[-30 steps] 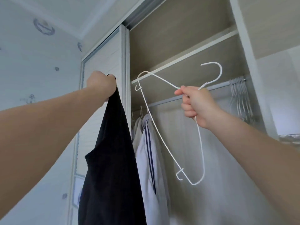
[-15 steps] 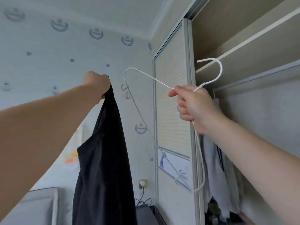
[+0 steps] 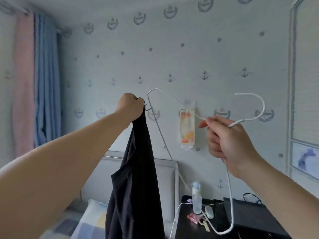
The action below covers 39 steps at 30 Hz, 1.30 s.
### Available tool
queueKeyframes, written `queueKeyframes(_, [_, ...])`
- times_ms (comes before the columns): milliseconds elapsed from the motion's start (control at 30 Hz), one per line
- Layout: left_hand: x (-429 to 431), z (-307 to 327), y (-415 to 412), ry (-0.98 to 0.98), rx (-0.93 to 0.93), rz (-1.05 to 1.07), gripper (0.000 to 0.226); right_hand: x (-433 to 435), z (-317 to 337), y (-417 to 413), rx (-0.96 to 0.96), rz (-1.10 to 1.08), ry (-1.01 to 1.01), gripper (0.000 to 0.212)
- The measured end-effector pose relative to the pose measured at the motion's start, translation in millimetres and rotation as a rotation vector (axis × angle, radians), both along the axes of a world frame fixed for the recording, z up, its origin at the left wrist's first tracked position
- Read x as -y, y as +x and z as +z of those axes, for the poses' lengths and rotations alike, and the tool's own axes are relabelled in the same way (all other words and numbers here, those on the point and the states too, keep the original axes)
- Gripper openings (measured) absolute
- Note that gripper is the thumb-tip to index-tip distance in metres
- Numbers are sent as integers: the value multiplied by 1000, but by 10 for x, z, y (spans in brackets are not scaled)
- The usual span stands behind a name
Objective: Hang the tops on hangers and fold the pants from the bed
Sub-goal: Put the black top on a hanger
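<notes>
A black top (image 3: pixel 136 178) hangs straight down from my left hand (image 3: pixel 130 106), which grips it by its upper edge at arm's length. My right hand (image 3: pixel 226 137) holds a white wire hanger (image 3: pixel 229 183) by the neck just below its hook (image 3: pixel 259 107). The hanger is tilted, one shoulder end close beside my left fist and the other end low over the nightstand. The top's lower part runs out of the frame's bottom edge.
A bed with a grey headboard (image 3: pixel 164 171) and a checked pillow (image 3: pixel 91 219) lies below. A black nightstand (image 3: pixel 241 219) carries a clear bottle (image 3: pixel 196 197), cables and small items. Pink and blue curtains (image 3: pixel 36 83) hang at left; the wardrobe door (image 3: pixel 305 83) stands at right.
The view has swung left from the open wardrobe to the anchor-patterned wall and the bed. Both hands keep their grips on the top and the hanger, now lower in the frame.
</notes>
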<state>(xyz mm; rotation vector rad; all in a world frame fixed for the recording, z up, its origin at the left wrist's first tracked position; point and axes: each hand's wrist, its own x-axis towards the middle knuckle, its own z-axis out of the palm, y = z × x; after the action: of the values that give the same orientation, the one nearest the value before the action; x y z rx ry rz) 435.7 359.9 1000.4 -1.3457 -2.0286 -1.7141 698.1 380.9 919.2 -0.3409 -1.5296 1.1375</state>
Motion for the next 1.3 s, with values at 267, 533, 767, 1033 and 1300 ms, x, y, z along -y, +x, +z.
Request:
queueKeyframes(267, [373,-1259,-1488,-270,-87,111,22,64,-1290,-1222,91,205,-113,26])
queueKeyframes(533, [777,-2752,-2492,-500,62,153,24,322,-2651,-2026,334,340,-268,32])
queueKeyframes(767, [996,-3627,-2732,-623,155,116,21,564,-3480,-2367,437,336,-393,26])
queueKeyframes(1033, [1134,-4060,-2336,-741,164,15,18,676,-3713,-2467,707,141,-114,24])
queueKeyframes(1300, [1147,-3948,-1789,-718,178,-206,21,643,-3679,-2789,826,291,-175,25])
